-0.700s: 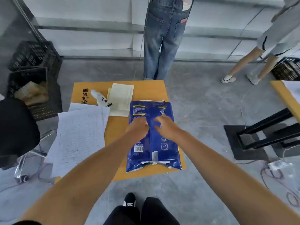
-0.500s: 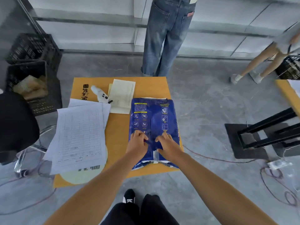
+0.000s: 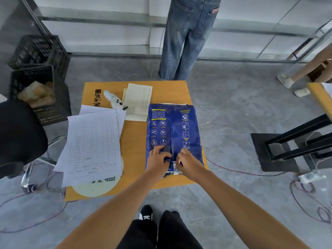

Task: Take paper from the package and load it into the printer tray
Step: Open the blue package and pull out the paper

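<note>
The glossy dark-blue plastic-wrapped ream of paper (image 3: 175, 133) lay flat on the right half of the orange-brown wooden worktop (image 3: 136, 141), its upper face printed with yellow text bars, two columns of small white icons and a seam down the middle. Its long axis ran away from the person, the far end showing a strip of white, the near end reaching almost to the worktop's front edge and crumpled where the wrap looked torn. Its right side lay along the worktop's right edge. The left hand (image 3: 158, 163) was curled, fingers pinching the wrapper just left of the seam. The right hand (image 3: 188, 163) was likewise bent, fingertips gripping the wrapper beside the seam. A white gridded form sheet (image 3: 93, 144) lay to the left, apart from the ream.
</note>
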{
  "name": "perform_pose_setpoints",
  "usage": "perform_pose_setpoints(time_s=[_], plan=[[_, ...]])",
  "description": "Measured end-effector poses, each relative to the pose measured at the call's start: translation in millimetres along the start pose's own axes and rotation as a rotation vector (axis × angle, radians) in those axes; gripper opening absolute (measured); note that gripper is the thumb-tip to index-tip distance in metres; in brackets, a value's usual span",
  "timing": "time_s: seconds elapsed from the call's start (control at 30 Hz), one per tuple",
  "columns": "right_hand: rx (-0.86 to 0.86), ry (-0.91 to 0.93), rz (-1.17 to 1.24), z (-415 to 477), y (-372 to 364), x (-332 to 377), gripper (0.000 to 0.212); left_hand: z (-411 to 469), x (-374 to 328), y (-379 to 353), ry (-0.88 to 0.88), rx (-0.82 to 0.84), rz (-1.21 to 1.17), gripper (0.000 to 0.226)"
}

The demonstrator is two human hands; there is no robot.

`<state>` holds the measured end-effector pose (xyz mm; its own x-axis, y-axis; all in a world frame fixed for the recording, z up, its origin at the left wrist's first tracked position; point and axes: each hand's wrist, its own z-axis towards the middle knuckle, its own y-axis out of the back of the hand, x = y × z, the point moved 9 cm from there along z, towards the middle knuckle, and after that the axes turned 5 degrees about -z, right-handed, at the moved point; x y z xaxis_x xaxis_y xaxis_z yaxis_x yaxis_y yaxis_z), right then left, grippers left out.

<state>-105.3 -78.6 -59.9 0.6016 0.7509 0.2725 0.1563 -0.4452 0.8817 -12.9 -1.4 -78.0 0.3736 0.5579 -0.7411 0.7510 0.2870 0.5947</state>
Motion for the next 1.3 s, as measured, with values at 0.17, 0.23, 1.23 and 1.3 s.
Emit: perform_pose_setpoints(time_s=[0.17,0.23,1.23,1.3], plan=[[0.061,-0.062,0.106,-40.8,-2.0,4.6,0.008,-6.0,-6.3,-0.3,-0.083,0.028,0.069,0.047],[0.125,-0.109,0.115,-55.1,-20.6,8.0,0.011,-7.8,-12.4,-1.8,-0.115,0.041,0.043,0.049],[0.185,-0.161,-0.578,-45.2,2.6,-35.6,0.032,-36.8,-95.1,-62.0,-0.765,0.572,1.049,0.041],[0.208,-0.193,-0.546,-44.9,2.8,-40.6,0.030,-35.1,-89.4,-54.3,-0.691,0.559,1.165,0.036]])
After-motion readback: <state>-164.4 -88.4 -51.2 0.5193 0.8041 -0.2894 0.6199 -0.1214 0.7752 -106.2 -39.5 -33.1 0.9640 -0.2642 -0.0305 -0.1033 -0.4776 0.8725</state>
